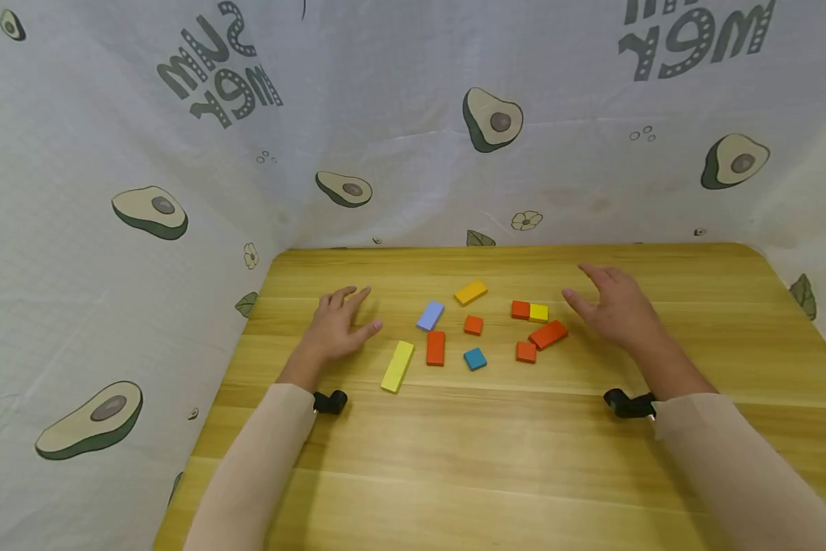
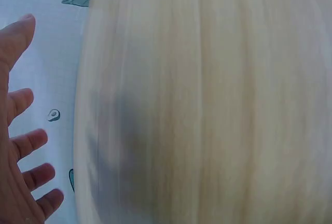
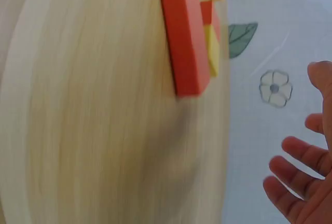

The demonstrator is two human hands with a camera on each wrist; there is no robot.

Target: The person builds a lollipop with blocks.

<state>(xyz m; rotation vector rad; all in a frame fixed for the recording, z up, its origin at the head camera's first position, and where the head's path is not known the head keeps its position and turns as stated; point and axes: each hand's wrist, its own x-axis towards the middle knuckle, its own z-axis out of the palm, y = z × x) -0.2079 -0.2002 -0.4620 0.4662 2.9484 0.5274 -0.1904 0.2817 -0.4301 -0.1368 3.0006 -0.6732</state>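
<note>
Several small coloured blocks lie scattered on the wooden table. My left hand (image 1: 333,327), fingers spread and holding nothing, hovers left of the long yellow-green block (image 1: 397,367) and the light blue block (image 1: 430,315). To the right, my right hand (image 1: 615,306) is raised with its fingers apart, nearest the long red block (image 1: 548,335). A small red block (image 1: 520,310) touches a yellow block (image 1: 539,313). Between the hands lie an orange-yellow block (image 1: 471,293), an orange-red block (image 1: 473,326), another red block (image 1: 435,349), a blue block (image 1: 475,359) and an orange-red square (image 1: 526,352).
The wooden table (image 1: 468,459) runs back to a white cloth (image 1: 413,92) printed with avocados, which hangs behind and at the sides. Small black devices are strapped at the left wrist (image 1: 331,402) and right wrist (image 1: 629,403).
</note>
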